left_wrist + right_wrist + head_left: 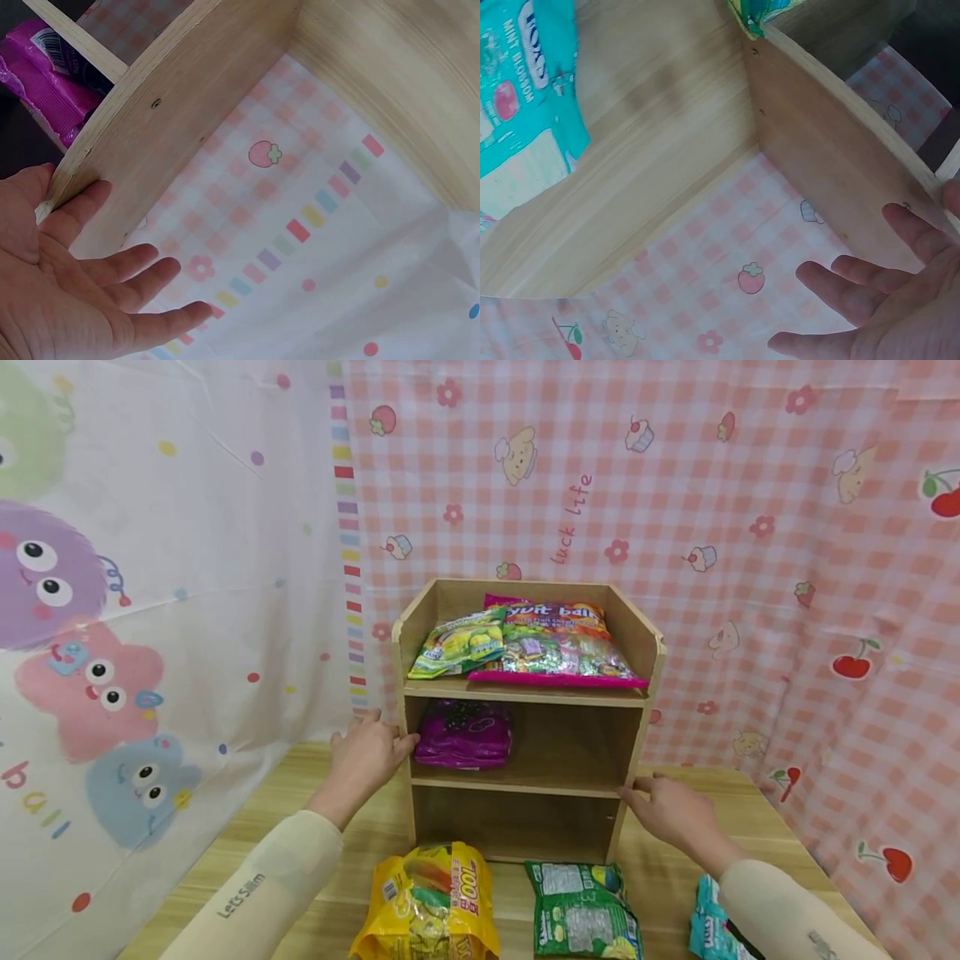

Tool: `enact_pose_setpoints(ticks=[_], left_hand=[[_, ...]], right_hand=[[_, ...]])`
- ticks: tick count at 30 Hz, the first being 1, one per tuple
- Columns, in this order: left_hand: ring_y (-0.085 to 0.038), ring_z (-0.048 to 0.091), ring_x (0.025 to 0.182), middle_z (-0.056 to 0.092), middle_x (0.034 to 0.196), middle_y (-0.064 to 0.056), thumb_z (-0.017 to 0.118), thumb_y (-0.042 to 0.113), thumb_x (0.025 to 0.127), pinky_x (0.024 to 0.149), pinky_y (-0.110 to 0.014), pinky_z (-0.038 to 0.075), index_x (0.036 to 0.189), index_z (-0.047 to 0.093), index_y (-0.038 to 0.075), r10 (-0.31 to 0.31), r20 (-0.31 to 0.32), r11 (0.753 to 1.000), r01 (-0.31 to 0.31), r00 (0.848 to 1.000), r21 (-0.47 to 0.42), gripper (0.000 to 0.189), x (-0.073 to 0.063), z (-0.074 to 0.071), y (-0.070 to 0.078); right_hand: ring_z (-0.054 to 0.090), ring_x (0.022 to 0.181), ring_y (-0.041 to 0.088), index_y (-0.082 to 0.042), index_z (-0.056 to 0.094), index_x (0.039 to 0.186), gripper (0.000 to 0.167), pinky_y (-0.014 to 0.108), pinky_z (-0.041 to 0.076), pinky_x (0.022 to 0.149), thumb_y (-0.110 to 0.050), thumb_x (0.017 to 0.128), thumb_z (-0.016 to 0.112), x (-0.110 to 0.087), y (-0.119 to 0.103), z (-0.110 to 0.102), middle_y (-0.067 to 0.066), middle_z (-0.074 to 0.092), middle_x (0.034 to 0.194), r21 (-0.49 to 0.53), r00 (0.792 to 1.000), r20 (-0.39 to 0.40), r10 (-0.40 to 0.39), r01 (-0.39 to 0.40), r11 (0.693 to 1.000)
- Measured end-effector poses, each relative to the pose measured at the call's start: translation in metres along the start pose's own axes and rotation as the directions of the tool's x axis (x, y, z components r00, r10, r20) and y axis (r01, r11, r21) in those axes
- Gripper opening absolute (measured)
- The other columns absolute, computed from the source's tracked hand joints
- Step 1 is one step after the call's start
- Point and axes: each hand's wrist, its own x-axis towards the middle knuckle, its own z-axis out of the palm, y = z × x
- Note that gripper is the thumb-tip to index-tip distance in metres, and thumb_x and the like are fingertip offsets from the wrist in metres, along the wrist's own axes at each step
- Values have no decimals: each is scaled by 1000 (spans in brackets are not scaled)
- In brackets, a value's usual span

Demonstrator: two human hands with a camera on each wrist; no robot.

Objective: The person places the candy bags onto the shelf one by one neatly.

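Observation:
A three-tier wooden shelf (525,697) stands on the table. My left hand (369,750) pinches the front edge of its left side panel (161,105) between thumb and index finger, the other fingers spread. Lower down, my right hand (675,810) holds the front edge of the right side panel (840,142) with thumb and index finger. On the top tier lie a pink fruit-candy bag (558,647) and a green-yellow candy bag (463,645), overlapping. A purple snack bag (463,737) sits at the left of the middle tier, close to my left thumb.
In front of the shelf lie a yellow candy bag (427,902) and a green bag (585,910). A teal mint candy bag (525,105) lies at the right, partly behind my right sleeve in the head view. Patterned cloth (480,485) hangs behind and at both sides.

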Motion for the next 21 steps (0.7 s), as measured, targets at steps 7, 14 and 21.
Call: enact_pose_setpoints(ticks=[7,14,21], left_hand=[[-53,42,129,43,147,-28,54,43,100,99,-77,26,112,74,5,-1,-2,1000,2,1000,9,45,-1,0,-2],[-52,43,128,44,146,-27,54,44,99,98,-77,27,109,75,7,0,-6,1000,0,1000,3,43,-1,2,-1],[-52,41,130,43,147,-27,54,43,100,99,-77,24,109,75,7,-2,1,1000,2,1000,-8,43,-1,2,0]], right_hand=[[61,107,47,-1,65,126,46,58,52,72,-37,101,52,-3,21,-1,27,62,125,-19,1000,17,-11,11,1000],[58,110,50,1,65,125,56,61,50,77,-47,97,56,-9,41,1,28,61,125,-26,998,57,-1,3,1000],[56,112,51,4,63,125,59,65,47,83,-48,95,60,-15,68,6,30,61,124,-26,991,135,11,-8,1000]])
